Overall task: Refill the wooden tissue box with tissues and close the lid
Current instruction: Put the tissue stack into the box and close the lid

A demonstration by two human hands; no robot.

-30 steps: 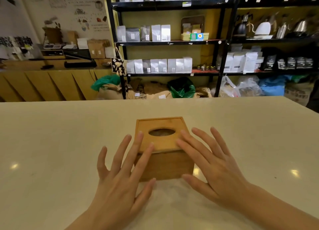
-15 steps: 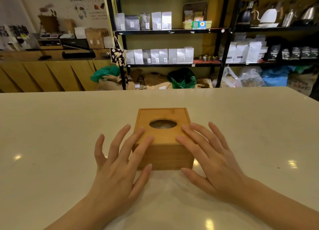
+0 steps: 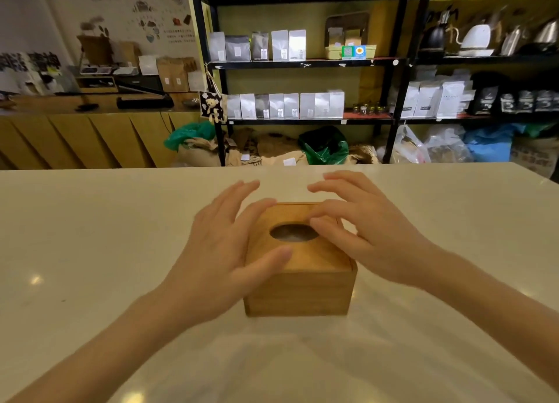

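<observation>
A pale counter [image 3: 90,251] fills the lower part of the view, its far edge running across the frame. Behind it stand black shelves [image 3: 302,63] with rows of white and grey bags, kettles [image 3: 478,36] on the upper right shelf, and sacks and plastic bags on the floor beneath. A wooden cabinet [image 3: 75,139] lines the wall on the left.

The box [image 3: 298,290] sits on the counter near the middle, a little toward the near side, squarely facing the camera with one side wall toward the viewer. It looks close to cubic, so no long axis of the body can be told. Its lid [image 3: 314,254] is on top, lying flat and facing up. The oval slot [image 3: 294,232] in the lid has its long axis running left to right; something pale shows dimly inside, too unclear to name.

The left hand [image 3: 223,251] lies against the left side of the box, fingers spread wide and reaching toward the far left corner, thumb [image 3: 272,260] resting on the lid near its left edge. It grips nothing. The right hand [image 3: 372,236] lies over the right side of the lid, fingers spread and stretched out flat, fingertips [image 3: 317,222] at the right rim of the slot and over the far edge. It too holds nothing. Both forearms come in from the lower corners.
</observation>
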